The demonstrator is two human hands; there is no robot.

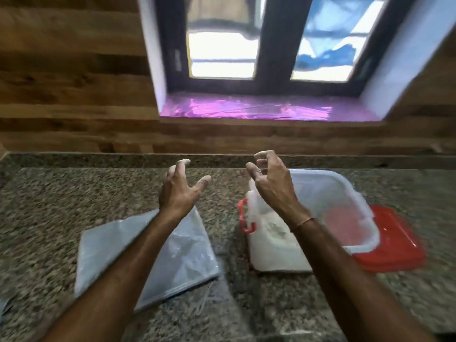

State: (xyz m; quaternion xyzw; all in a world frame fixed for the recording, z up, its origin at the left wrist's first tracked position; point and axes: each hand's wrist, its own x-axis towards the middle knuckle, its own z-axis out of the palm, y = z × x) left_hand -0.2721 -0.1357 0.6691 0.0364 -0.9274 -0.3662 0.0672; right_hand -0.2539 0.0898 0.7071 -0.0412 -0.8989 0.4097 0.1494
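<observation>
My left hand hovers above the granite counter with fingers spread and loosely bent, holding nothing. My right hand is raised beside it, its fingers loosely curled in the air, also holding nothing. Both fingertips look dusted with white powder. Under my left forearm lies a flat clear plastic bag. Under my right forearm stands a translucent plastic container with a red clip on its left side and pale powder inside.
A red lid lies on the counter under the container's right side. Behind the counter rises a wooden wall with a window and a shiny purple sill. The view is motion-blurred.
</observation>
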